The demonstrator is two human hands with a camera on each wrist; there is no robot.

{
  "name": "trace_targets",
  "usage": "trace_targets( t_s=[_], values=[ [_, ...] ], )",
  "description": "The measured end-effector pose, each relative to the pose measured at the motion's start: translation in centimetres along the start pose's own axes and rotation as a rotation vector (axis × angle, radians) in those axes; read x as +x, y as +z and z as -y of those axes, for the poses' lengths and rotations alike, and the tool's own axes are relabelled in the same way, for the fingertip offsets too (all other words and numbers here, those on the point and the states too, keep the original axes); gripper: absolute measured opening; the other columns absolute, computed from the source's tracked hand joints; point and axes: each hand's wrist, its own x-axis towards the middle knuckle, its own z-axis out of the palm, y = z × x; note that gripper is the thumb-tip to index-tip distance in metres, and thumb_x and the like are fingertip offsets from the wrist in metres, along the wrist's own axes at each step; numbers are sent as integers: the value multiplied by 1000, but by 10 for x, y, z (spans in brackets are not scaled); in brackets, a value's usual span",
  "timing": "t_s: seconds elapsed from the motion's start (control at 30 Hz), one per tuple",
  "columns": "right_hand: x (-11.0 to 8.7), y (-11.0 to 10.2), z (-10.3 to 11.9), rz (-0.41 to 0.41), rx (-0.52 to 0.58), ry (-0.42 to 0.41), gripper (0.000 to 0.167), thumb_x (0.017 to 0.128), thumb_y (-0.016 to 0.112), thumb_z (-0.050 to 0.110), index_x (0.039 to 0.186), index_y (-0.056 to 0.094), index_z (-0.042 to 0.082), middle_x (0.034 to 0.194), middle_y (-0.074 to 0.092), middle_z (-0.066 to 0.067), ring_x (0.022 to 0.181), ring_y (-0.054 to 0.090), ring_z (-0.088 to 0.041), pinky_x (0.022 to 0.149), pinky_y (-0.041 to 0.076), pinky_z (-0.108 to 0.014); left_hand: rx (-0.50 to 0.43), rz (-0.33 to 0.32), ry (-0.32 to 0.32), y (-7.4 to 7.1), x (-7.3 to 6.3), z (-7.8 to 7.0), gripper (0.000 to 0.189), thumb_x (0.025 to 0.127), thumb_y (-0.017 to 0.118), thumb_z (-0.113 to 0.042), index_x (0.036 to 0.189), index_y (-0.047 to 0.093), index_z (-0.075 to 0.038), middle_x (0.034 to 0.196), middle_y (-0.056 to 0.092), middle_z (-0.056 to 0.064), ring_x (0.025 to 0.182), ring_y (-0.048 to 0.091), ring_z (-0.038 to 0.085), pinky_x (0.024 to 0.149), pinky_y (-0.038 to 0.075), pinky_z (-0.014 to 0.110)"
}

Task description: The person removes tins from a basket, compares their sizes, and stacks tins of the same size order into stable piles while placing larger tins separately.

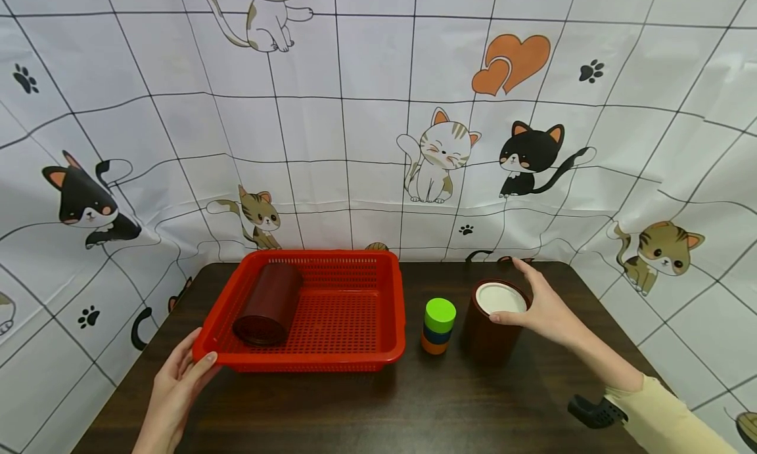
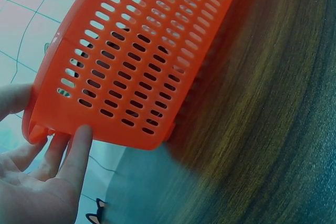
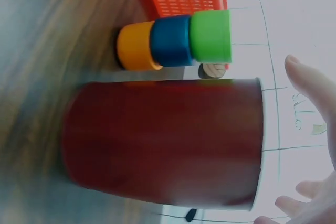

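Note:
A red plastic basket (image 1: 331, 359) with slotted walls stands on the left of the table. My left hand (image 1: 180, 382) grips its near left corner, thumb over the rim and fingers beneath, as the left wrist view also shows. Inside the basket a dark red cylinder (image 1: 273, 303) lies on its side. A similar dark red-brown canister (image 1: 491, 339) stands upright on the right, its top white within the rim. Around that top, my right hand (image 1: 547, 309) is spread with thumb and fingers apart. In the right wrist view its fingers are clear of the canister wall (image 3: 163, 140).
Between basket and canister stands a short stack of three round pieces (image 1: 439, 316), green over blue over orange. The dark wooden table (image 1: 378, 414) meets a white wall covering (image 1: 367, 132) printed with cats. A black band (image 1: 594, 411) sits by the right sleeve.

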Motion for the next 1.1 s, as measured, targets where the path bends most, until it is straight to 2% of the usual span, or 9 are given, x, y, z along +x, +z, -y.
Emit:
trace_targets(
  t_s=[0.23,0.5,0.83,1.1],
  values=[
    [17,-7,19,10,-66,-57,113,76,83,44,158,15,7,157,26,-27,142,29,-48,106,34,-70,0,-1,-2,-1,0,1,78,98,62,-16,160,15,-16,123,44,-19,102,60,-13,86,57,16],
    [46,-2,41,51,-85,-96,115,75,82,51,160,13,16,162,21,-19,146,27,-44,110,32,-69,-15,10,26,-1,0,1,76,98,61,-14,160,16,-15,124,46,-19,103,61,-11,87,57,17],
    [81,13,76,90,-106,-243,114,73,84,49,159,17,17,163,22,-13,148,24,-39,115,29,-68,8,-4,6,0,-1,0,77,98,62,-18,160,16,-16,125,43,-17,102,61,-12,87,57,16],
    [97,30,103,119,-142,-380,110,73,85,46,158,21,17,163,25,-10,148,24,-37,115,28,-67,1,-9,23,0,-1,-1,76,98,62,-18,159,18,-16,123,46,-19,102,62,-11,85,57,15]
  ],
)
